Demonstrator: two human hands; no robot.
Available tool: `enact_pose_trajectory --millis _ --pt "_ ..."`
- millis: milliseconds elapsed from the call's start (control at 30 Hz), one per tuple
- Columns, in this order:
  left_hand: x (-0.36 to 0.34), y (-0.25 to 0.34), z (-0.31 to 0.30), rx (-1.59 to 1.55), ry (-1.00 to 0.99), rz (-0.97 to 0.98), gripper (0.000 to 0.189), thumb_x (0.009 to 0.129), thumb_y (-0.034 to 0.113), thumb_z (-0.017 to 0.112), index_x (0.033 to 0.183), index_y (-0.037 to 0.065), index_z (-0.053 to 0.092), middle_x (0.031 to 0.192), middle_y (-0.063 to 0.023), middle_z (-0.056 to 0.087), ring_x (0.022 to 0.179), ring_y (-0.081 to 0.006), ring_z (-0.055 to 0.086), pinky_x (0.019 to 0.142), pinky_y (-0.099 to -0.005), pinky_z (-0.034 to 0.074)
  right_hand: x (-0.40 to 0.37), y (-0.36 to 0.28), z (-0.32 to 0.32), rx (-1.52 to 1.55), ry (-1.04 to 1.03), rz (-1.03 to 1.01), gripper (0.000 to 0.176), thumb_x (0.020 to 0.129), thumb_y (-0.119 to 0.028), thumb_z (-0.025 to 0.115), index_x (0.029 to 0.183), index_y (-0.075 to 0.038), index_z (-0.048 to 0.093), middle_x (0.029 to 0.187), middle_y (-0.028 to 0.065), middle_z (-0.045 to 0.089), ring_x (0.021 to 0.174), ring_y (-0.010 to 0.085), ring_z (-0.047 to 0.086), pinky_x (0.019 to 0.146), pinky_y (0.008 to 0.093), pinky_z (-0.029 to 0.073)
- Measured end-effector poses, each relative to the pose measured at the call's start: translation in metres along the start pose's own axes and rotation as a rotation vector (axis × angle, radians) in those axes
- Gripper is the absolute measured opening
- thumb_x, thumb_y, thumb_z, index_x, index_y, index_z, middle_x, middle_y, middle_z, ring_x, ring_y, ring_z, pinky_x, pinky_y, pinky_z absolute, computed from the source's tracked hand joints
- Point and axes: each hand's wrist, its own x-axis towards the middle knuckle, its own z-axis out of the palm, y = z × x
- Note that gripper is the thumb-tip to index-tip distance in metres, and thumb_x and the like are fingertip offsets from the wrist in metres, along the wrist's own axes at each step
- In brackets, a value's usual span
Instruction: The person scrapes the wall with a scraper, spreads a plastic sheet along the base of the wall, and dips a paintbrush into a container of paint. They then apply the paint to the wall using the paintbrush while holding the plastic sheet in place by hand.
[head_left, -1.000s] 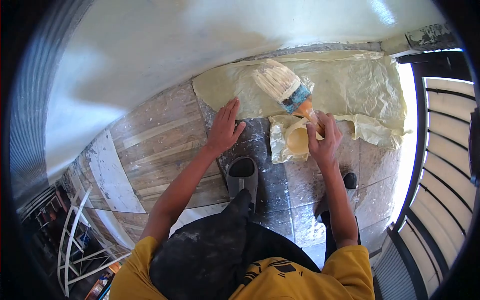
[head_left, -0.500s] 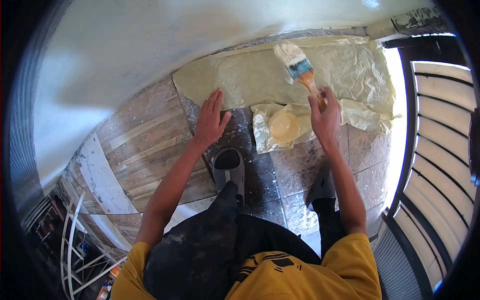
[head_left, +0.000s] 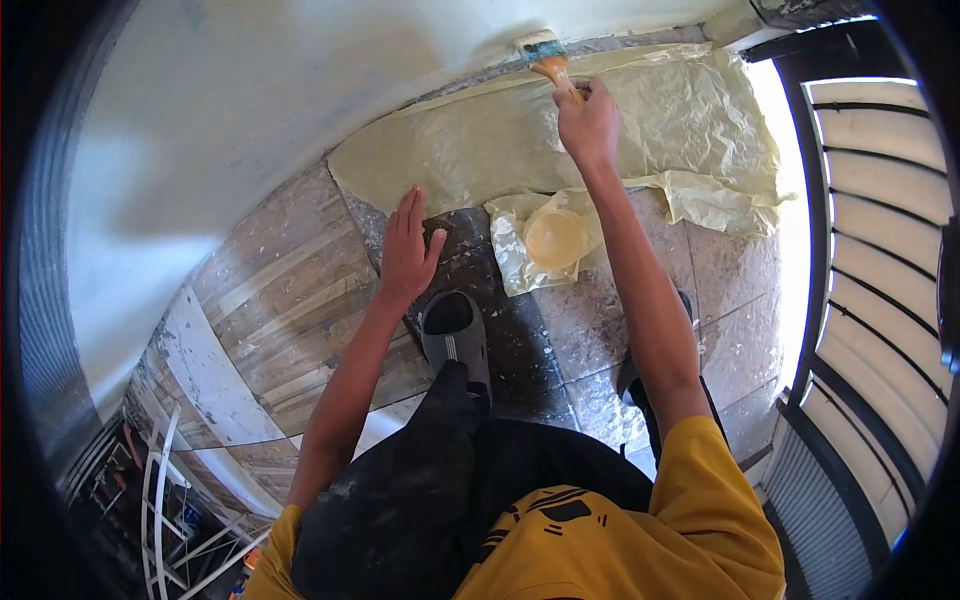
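Observation:
My right hand grips the wooden handle of a wide paintbrush. The brush's pale bristles meet the bottom of the white wall, just above the floor edge. Below that arm, a round tub of cream-coloured paint stands on a crumpled piece of the yellowish sheet. My left hand is open, fingers stretched out, with its fingertips at the near edge of the thin yellowish plastic sheet that covers the floor along the wall.
Paint-spattered floor tiles lie around my feet, and a grey slipper shows on one of them. A dark-framed gate with bars stands at the right. White metal frames fill the lower left corner.
My right hand has carried the paintbrush forward and to the left, from over the sheet to the base of the wall. My left hand has stayed almost in place.

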Motion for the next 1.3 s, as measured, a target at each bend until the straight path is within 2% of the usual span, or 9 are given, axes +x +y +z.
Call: enact_pose_trajectory --millis 67,133,267,333,500,767,967,1133,1300 --pt "-0.001 -0.001 0.001 0.004 0.005 -0.007 0.067 0.102 0.029 0.056 0.155 -0.005 0.031 0.160 -0.0240 0.035 0.143 -0.0431 0.038 0.119 -0.0503 0.031 -0.003 0.001 -0.004 0.050 0.034 0.007 0.031 0.087 -0.017 0.073 0.107 0.006 0.065 0.093 0.0266 0.072 0.089 0.0416 0.071 0.080 0.0455 0.054" --pt "-0.001 -0.001 -0.001 0.011 0.007 -0.019 0.067 0.102 0.028 0.056 0.155 -0.005 0.030 0.160 -0.0238 0.034 0.143 -0.0431 0.038 0.118 -0.0503 0.031 -0.014 0.013 -0.018 0.204 0.129 -0.120 0.029 0.088 -0.016 0.073 0.107 0.005 0.065 0.090 0.0218 0.073 0.086 0.0315 0.072 0.080 0.0398 0.054" --pt "-0.002 -0.001 -0.002 0.013 0.009 -0.033 0.068 0.102 0.028 0.057 0.156 -0.003 0.030 0.160 -0.0234 0.034 0.143 -0.0431 0.038 0.119 -0.0502 0.031 -0.042 0.030 -0.059 0.296 0.201 -0.088 0.025 0.089 -0.014 0.072 0.105 0.005 0.066 0.088 0.0167 0.072 0.084 0.0224 0.070 0.079 0.0361 0.053" --pt "-0.002 -0.002 -0.002 0.016 0.005 -0.028 0.068 0.102 0.028 0.057 0.156 -0.003 0.030 0.160 -0.0234 0.034 0.143 -0.0431 0.038 0.119 -0.0502 0.031 -0.048 0.043 -0.066 0.234 0.131 0.012 0.023 0.090 -0.013 0.070 0.104 0.005 0.066 0.088 0.0143 0.071 0.083 0.0180 0.068 0.079 0.0349 0.053" --pt "-0.004 -0.002 -0.001 0.019 -0.011 -0.026 0.069 0.102 0.030 0.056 0.157 -0.003 0.029 0.160 -0.0236 0.034 0.143 -0.0432 0.038 0.119 -0.0506 0.030 -0.056 0.047 -0.043 0.221 0.131 -0.012 0.029 0.092 -0.021 0.072 0.105 0.004 0.065 0.090 0.0205 0.072 0.083 0.0314 0.071 0.078 0.0399 0.053" --pt "0.000 0.010 0.005 0.004 -0.052 -0.005 0.069 0.103 0.030 0.055 0.157 -0.003 0.029 0.160 -0.0248 0.034 0.144 -0.0424 0.037 0.119 -0.0506 0.029 -0.037 0.055 0.002 0.302 0.299 -0.067 0.029 0.092 -0.025 0.073 0.102 0.002 0.067 0.084 0.0203 0.072 0.075 0.0344 0.071 0.072 0.0427 0.053" --pt "-0.001 0.006 0.007 -0.005 -0.056 -0.024 0.069 0.103 0.031 0.055 0.157 -0.003 0.029 0.160 -0.0252 0.034 0.145 -0.0425 0.036 0.120 -0.0505 0.029 -0.045 0.069 -0.018 0.247 0.280 -0.033 0.030 0.090 -0.027 0.073 0.102 0.000 0.068 0.082 0.0203 0.072 0.075 0.0361 0.070 0.072 0.0433 0.053" --pt "-0.001 0.003 0.006 0.007 -0.054 -0.037 0.068 0.104 0.032 0.054 0.157 -0.003 0.029 0.159 -0.0253 0.035 0.145 -0.0424 0.036 0.120 -0.0505 0.029 -0.030 0.060 -0.029 0.010 0.193 0.063 0.032 0.090 -0.027 0.071 0.103 0.002 0.069 0.087 0.0234 0.073 0.082 0.0412 0.071 0.076 0.0470 0.054" --pt "0.002 0.004 0.006 0.013 -0.053 -0.049 0.068 0.104 0.032 0.053 0.157 -0.003 0.029 0.159 -0.0258 0.035 0.145 -0.0422 0.036 0.120 -0.0505 0.028 -0.006 0.048 -0.014 0.032 0.167 0.077 0.031 0.090 -0.025 0.070 0.103 0.003 0.069 0.090 0.0251 0.073 0.086 0.0438 0.070 0.078 0.0478 0.054"
